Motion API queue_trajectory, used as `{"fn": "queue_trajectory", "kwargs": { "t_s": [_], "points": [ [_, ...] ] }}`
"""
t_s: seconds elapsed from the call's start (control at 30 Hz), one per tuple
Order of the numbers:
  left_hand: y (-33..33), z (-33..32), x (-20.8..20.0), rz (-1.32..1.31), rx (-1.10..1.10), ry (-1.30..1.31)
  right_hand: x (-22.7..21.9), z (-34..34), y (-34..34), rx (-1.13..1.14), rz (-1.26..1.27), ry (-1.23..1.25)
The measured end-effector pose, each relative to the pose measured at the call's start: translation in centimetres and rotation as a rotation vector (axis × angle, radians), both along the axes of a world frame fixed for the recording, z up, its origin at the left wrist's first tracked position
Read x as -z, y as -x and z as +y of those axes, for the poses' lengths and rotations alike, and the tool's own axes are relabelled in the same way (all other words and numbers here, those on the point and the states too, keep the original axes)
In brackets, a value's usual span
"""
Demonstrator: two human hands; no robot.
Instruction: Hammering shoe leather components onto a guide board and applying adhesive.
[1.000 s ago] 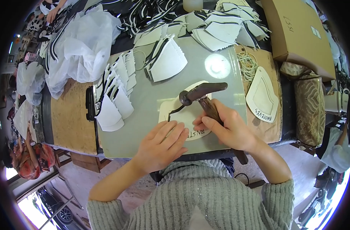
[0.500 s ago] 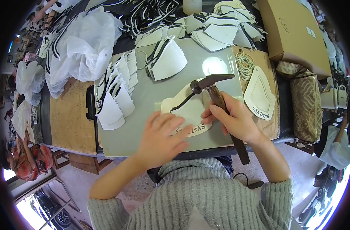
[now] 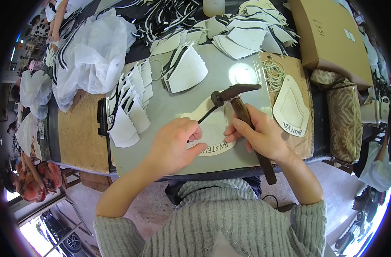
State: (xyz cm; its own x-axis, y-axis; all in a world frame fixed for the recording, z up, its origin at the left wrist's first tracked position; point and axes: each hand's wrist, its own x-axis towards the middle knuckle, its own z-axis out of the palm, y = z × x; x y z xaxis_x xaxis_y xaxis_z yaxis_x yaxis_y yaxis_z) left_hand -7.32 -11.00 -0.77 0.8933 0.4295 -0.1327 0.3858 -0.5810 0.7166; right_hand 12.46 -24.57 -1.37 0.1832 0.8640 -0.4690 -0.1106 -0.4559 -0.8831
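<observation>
My right hand (image 3: 264, 132) is wrapped round the wooden handle of a hammer (image 3: 241, 110), whose dark metal head lies across the far end of the work. Under it is a cream shaped template (image 3: 219, 150) with hand lettering along its near edge. A white cut piece (image 3: 214, 130) with a black edge strip lies on the template. My left hand (image 3: 174, 143) rests at the template's left side, fingers curled inward, thumb lying along the near edge. What the curled fingers grip, if anything, is hidden.
A grey board (image 3: 152, 158) carries the work. Overlapping white pieces (image 3: 124, 128) stand at left, another stack (image 3: 189, 70) beyond. To the right lie a second template (image 3: 291, 107), coiled cord (image 3: 272, 73), a patterned pouch (image 3: 343, 120) and a cardboard box (image 3: 332, 38). A plastic bag (image 3: 97, 51) sits far left.
My left hand has curled its spread fingers and come down at the template's left side. The hammer, in my right hand, has hardly moved. At far left another person's arm reaches further in.
</observation>
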Motion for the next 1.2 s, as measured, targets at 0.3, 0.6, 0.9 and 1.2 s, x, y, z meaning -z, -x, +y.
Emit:
{"fn": "queue_trajectory", "kwargs": {
  "t_s": [0.3, 0.6, 0.9, 1.2],
  "points": [
    [-1.5, 0.2, -1.2, 0.228, 0.075, -0.099, -0.3, -0.4, -0.4, 0.017, 0.04, -0.028],
    [-0.3, -3.6, 1.2, -0.099, 0.253, -0.464, -3.5, -1.8, -3.0, -0.24, -0.857, -0.145],
    [1.9, -1.8, 3.5, -0.469, 0.114, -0.211, -3.5, -0.7, -1.9, -0.552, -1.103, -0.211],
    [-3.1, 0.1, 2.5, -0.346, -0.185, -0.261, -3.7, 0.1, -2.7, -0.626, -1.206, -0.07]
  ]
}}
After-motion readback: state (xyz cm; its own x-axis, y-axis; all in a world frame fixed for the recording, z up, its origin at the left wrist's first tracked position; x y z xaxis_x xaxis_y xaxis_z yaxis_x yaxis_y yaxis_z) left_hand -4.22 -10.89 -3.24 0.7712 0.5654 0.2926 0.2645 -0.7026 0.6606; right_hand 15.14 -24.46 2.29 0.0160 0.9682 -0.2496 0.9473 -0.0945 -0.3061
